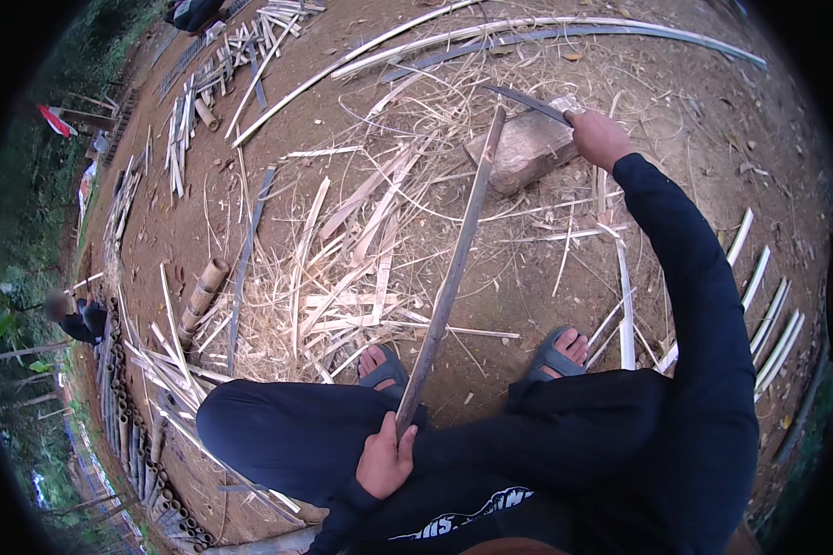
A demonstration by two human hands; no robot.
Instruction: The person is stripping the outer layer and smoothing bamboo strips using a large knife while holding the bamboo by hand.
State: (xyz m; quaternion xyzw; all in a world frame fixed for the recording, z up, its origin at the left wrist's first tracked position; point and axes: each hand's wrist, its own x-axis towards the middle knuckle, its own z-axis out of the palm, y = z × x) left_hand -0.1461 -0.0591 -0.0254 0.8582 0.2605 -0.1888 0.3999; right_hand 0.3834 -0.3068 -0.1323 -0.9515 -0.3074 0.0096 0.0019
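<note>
My left hand is closed around the lower end of a long, dark-skinned bamboo strip, close to my lap. The strip slants up and away, and its far tip comes near a chunky wooden block on the ground. Out past that block, my right hand grips the handle of a machete. The dark blade points left, over the block and just beyond the strip's tip. I cannot tell whether blade and strip touch. My fingers hide most of the handle.
Bamboo shavings litter the dirt between my sandalled feet and the block. A bamboo tube lies left. Long split strips curve across the far side; pale strips lie right. Another person sits at the far left, near stacked bamboo poles.
</note>
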